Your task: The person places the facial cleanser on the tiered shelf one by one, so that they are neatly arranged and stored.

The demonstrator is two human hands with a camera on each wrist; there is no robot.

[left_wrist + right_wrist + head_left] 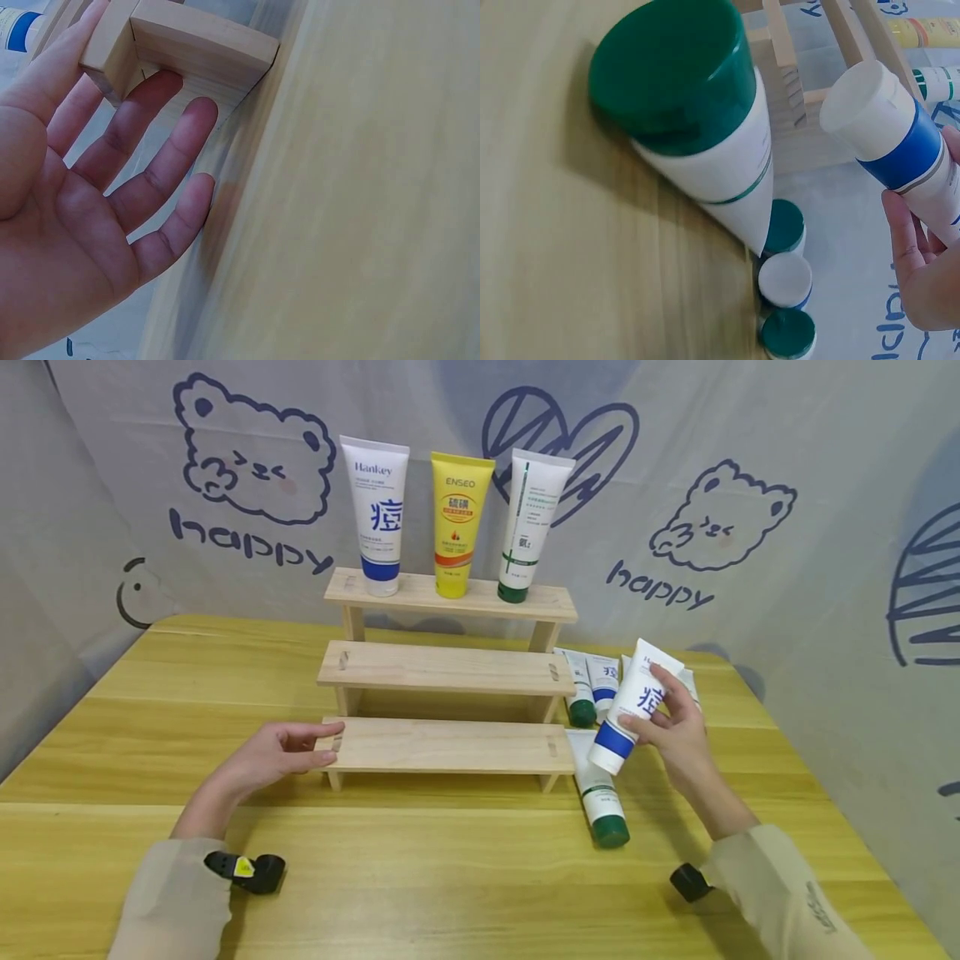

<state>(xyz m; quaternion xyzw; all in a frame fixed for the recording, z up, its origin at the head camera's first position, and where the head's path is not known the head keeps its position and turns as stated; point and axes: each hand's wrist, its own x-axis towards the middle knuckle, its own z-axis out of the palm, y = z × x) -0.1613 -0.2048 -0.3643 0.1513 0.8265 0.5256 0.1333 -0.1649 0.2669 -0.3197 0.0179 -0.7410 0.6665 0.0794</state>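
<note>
My right hand [675,727] grips a white-and-blue squeeze tube [636,706] between thumb and fingers. Its white cap points down and to the left, beside the stand's right end. In the right wrist view the tube [900,131] hangs above the tabletop near the steps. My left hand [273,756] holds the left end of the lowest step of a three-tier wooden display stand [450,745], thumb and index finger spanning it. The other fingers [161,172] spread loosely below the board in the left wrist view.
On the top step stand a white-and-blue tube [378,518], a yellow tube [459,522] and a white tube with green cap [532,522]. A green-capped tube [600,789] lies right of the stand, with several others [579,689] behind it. A printed cloth [420,402] hangs behind the table.
</note>
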